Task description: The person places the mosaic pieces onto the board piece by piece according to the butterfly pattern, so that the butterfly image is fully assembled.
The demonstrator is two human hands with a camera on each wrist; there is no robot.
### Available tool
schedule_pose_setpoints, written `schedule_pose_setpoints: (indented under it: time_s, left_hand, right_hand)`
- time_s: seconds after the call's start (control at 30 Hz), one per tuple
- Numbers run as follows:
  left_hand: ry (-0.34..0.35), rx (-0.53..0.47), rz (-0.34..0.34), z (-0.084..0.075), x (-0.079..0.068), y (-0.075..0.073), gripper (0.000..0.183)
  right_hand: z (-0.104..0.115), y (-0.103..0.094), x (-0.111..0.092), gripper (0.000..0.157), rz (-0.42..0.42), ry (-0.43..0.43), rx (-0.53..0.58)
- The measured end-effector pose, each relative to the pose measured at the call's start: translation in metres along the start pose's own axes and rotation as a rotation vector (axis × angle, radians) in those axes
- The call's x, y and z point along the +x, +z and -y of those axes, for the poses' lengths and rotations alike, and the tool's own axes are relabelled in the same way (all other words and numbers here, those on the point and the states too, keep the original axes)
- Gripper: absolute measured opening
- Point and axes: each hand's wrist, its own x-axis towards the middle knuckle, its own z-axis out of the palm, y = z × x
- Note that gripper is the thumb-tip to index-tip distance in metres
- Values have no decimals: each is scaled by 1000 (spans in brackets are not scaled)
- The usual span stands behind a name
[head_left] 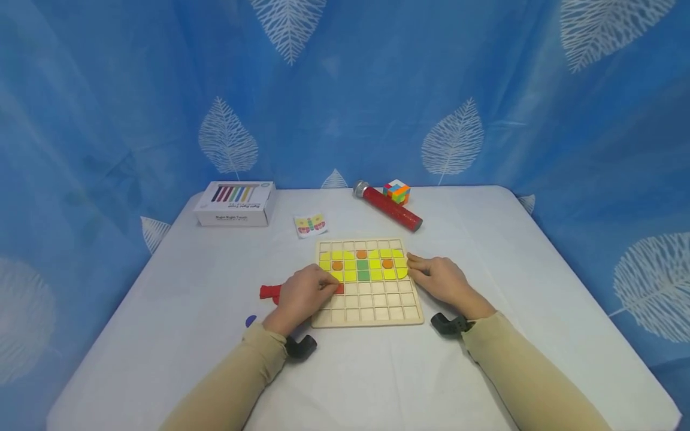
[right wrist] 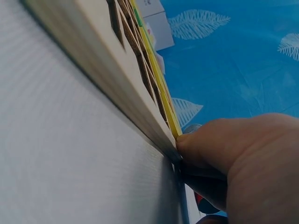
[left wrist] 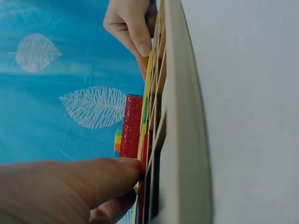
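Note:
A wooden grid board (head_left: 366, 323) lies on the table, its upper rows filled with yellow tiles (head_left: 324, 256), orange round tiles (head_left: 361, 254) and green tiles (head_left: 363, 269). At its left side my left hand (head_left: 303, 293) pinches a red tile (head_left: 339, 289) in the row below the yellow ones. The left wrist view has the thumb (left wrist: 121, 172) against that red tile (left wrist: 144, 156); part of the tile is hidden. My right hand (head_left: 444, 280) grips the board's right edge, with the thumb (right wrist: 191, 144) on the rim in the right wrist view.
More red tiles (head_left: 269, 291) and a blue tile (head_left: 250, 321) lie left of the board. Behind it are a picture card (head_left: 310, 225), a white box (head_left: 235, 205), a red microphone (head_left: 390, 208) and a puzzle cube (head_left: 397, 191). A blue curtain (head_left: 345, 108) hangs behind the table.

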Motion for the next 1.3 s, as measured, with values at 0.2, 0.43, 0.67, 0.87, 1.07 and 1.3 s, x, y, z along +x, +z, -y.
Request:
schedule_pose_setpoints:
  time_s: [0.2, 0.43, 0.67, 0.87, 1.07, 1.3]
  left_hand:
    - [-81, 25, -43, 7, -4, -16, 21]
    - [-283, -81, -120, 69, -29, -72, 34]
    - [-327, -88, 88, 98, -35, -82, 45]
    - [-304, -86, 130, 101, -33, -76, 36]
    - [-310, -89, 99, 98, -34, -75, 32]
    - [-294, -112, 38, 96, -33, -78, 21]
  right_hand:
    - [0, -1, 0, 43, 4, 12, 12]
    - [0, -1, 0, 45, 11, 14, 11]
    - [0, -3, -1, 45, 11, 15, 16]
    - [0, -2, -2, 45, 17, 16, 28]
    - [-1, 0, -2, 45, 17, 18, 28]
    - [0, -3, -2, 46, 30, 18, 19]
